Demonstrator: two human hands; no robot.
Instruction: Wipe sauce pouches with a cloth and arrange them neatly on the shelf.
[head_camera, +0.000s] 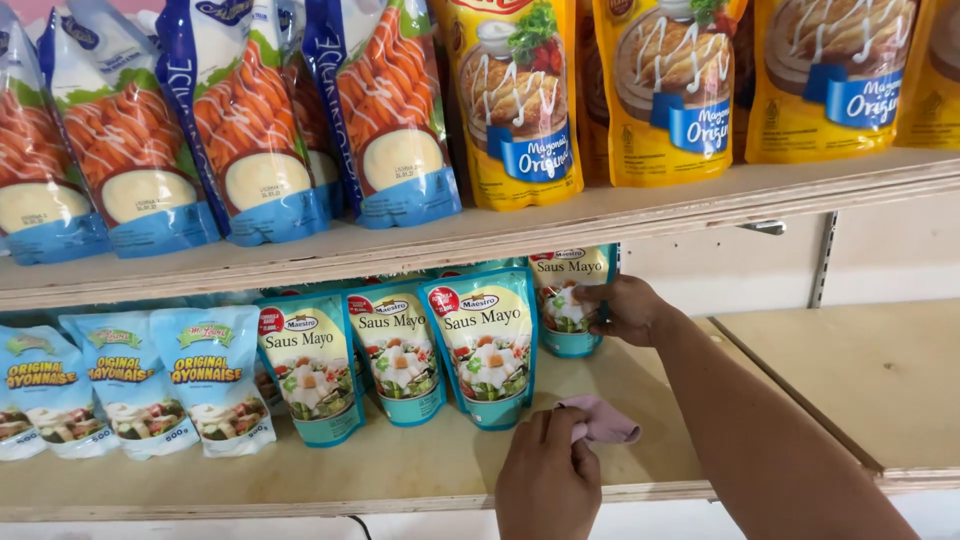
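On the upper shelf (640, 205), from the left, stood four blue-and-white sauce pouches (255, 130) showing orange sticks and a pale dip, though more may have hidden behind them. Next came five yellow pouches (515, 105), the last one cut off by the frame edge.

On the lower shelf (400, 470), at the far left, three light-blue pouches (212, 378) leaned back in a row. Just beside them stood three teal-and-cream pouches (485, 345) in the front line, each partly overlapping its neighbour, with red tops of others peeping out behind, too hidden to count.

A fourth teal-and-cream pouch (568, 300) stood further back and to the right. The right hand (625, 308) was closed around its right edge, fingers curled over the front, the forearm stretching across the bare wood.

Lower down, near the shelf's front lip, the left hand (545, 478) pinched one small pink cloth (603, 420) between thumb and fingers, the cloth lying on the wood just beside the third front pouch. To the right, a separate wooden shelf board (870, 370) sat slightly lower.
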